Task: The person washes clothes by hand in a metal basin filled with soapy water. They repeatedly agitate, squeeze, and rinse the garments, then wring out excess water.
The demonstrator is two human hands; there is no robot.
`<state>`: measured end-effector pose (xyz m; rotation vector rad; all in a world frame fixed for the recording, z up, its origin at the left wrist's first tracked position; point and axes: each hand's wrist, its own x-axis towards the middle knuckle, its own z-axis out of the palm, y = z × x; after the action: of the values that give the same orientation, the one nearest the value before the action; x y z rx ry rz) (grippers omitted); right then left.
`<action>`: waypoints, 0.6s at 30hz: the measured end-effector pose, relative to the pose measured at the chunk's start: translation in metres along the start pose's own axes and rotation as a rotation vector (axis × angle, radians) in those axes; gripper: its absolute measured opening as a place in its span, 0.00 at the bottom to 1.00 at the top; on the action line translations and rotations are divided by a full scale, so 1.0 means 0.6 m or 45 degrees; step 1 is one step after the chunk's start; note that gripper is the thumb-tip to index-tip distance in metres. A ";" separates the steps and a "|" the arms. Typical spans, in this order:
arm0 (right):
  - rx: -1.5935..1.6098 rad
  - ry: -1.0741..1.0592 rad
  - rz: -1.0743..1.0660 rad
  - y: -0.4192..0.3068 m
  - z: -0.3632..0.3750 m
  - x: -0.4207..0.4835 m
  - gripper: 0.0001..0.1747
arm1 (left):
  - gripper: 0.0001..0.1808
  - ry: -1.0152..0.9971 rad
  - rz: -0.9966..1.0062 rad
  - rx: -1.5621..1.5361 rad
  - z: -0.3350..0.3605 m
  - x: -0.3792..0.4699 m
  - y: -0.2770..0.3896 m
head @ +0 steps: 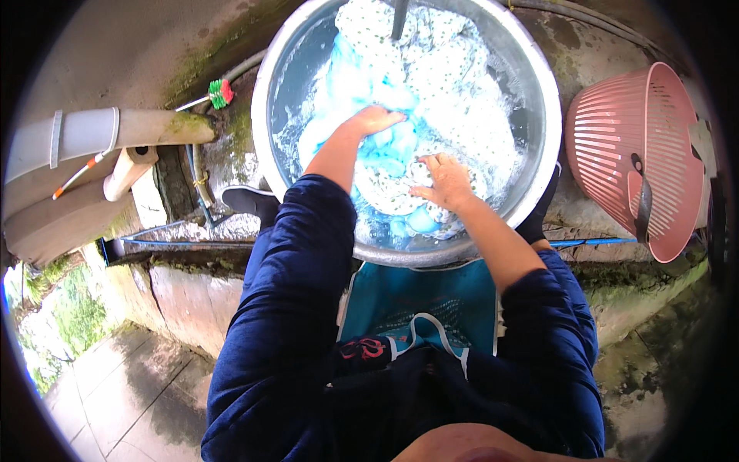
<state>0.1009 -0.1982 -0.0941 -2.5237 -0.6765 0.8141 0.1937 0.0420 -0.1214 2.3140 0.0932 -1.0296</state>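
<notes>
A large round metal basin (551, 115) stands in front of me, filled with water. White cloth with small dark dots (450, 63) spreads over most of it. Light-blue cloth (398, 141) lies among the dotted folds at the left and middle. My left hand (378, 120) reaches over the blue cloth, its fingertips touching bright, overexposed fabric; whether they grip it is unclear. Lower and to the right, my right hand (445, 180) rests on a bunch of dotted cloth, palm down and fingers spread. A dark pipe (399, 20) comes down over the basin's far side.
At the right, a pink slotted plastic basket (612, 150) lies tipped on its side. A green and red brush (220, 93) and a large pale pipe (150, 127) are at the left. A teal apron (415, 294) hangs between my knees, above a concrete ledge (185, 294).
</notes>
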 end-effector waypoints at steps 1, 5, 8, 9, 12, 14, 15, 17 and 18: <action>0.091 -0.045 0.077 0.004 0.006 0.018 0.44 | 0.39 -0.069 0.107 -0.104 -0.013 -0.010 0.003; 0.066 0.055 0.106 0.026 0.048 0.073 0.43 | 0.31 -0.188 0.201 -0.237 -0.058 -0.062 0.016; 0.288 -0.023 0.078 0.040 0.063 0.086 0.44 | 0.30 -0.070 0.087 -0.115 -0.148 -0.082 0.006; 0.396 -0.032 0.143 0.041 0.065 0.084 0.45 | 0.30 0.141 0.076 -0.022 -0.189 -0.072 0.006; 0.199 -0.045 0.207 0.034 0.060 0.074 0.47 | 0.27 1.322 0.317 0.170 -0.233 -0.002 0.024; 0.199 -0.079 0.240 0.029 0.054 0.066 0.49 | 0.25 1.716 0.619 0.343 -0.244 0.063 0.051; 0.259 -0.099 0.256 0.028 0.051 0.064 0.50 | 0.28 1.747 0.793 0.381 -0.242 0.084 0.058; 0.407 -0.131 0.261 0.028 0.051 0.062 0.53 | 0.29 1.454 0.931 0.052 -0.225 0.121 0.079; 0.487 -0.104 0.218 0.030 0.052 0.064 0.52 | 0.28 1.340 0.592 0.053 -0.218 0.132 0.086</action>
<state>0.1145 -0.1847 -0.1431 -2.2288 -0.2942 1.0045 0.3498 0.0580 -0.0830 2.4865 -0.0554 0.4596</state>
